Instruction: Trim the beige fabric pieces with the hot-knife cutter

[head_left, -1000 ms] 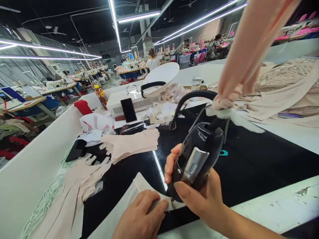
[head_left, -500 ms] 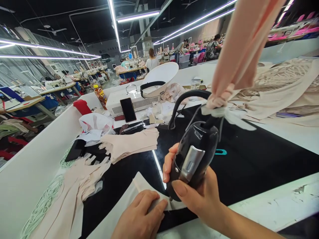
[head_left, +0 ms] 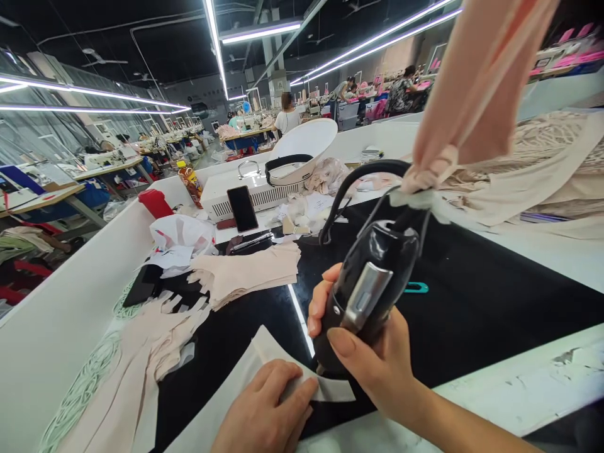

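Note:
My right hand (head_left: 372,358) is wrapped round a black hand-held cutting tool (head_left: 368,289) with a silver trigger. Its tip rests on a pale fabric piece (head_left: 283,371) lying on the black table top (head_left: 472,302). A black cable (head_left: 358,182) loops up from the tool to a hanging pink cloth strip (head_left: 467,100). My left hand (head_left: 264,409) lies flat on the fabric piece, fingers together, pressing it down just left of the tool tip.
A stack of cut pale pink pieces (head_left: 245,270) and scraps (head_left: 141,352) lie left. Behind stand a phone (head_left: 243,207), a white machine box (head_left: 255,189), a white bowl-shaped lamp (head_left: 306,145) and a red cup (head_left: 155,202). Beige lace fabric (head_left: 542,163) is piled right. Other workers sit far behind.
The tool tilted slightly and its tip shifted a little along the fabric edge; more of the fabric strip shows to the right of the tip. My left hand stays put.

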Available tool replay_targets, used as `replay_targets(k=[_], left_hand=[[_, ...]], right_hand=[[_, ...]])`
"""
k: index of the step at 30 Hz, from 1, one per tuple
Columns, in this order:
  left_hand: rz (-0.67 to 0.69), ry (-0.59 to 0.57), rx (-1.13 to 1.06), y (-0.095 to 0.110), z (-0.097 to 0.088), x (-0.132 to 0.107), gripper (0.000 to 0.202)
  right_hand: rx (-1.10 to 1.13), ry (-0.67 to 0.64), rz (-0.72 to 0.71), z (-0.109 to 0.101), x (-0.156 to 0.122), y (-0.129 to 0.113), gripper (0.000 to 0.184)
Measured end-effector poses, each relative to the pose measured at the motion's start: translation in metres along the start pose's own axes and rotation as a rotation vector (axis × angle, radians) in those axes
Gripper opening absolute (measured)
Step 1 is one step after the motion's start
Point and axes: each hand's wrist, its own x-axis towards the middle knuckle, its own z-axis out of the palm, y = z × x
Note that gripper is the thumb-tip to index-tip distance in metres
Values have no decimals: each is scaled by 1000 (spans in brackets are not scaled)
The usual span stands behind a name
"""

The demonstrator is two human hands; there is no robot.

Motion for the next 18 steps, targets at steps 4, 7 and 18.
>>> replay_targets(k=[4,7,18], left_hand=[[-7,12,-3,3,0,1,29],[-19,2,-18,5,-2,3,29],[22,4,11,2,-3,-1,26]], right_hand=[[2,-34,15,0,1,1,31],[-2,-48,20,-1,0,1,27],[-39,-19,37,1,1,-1,23]])
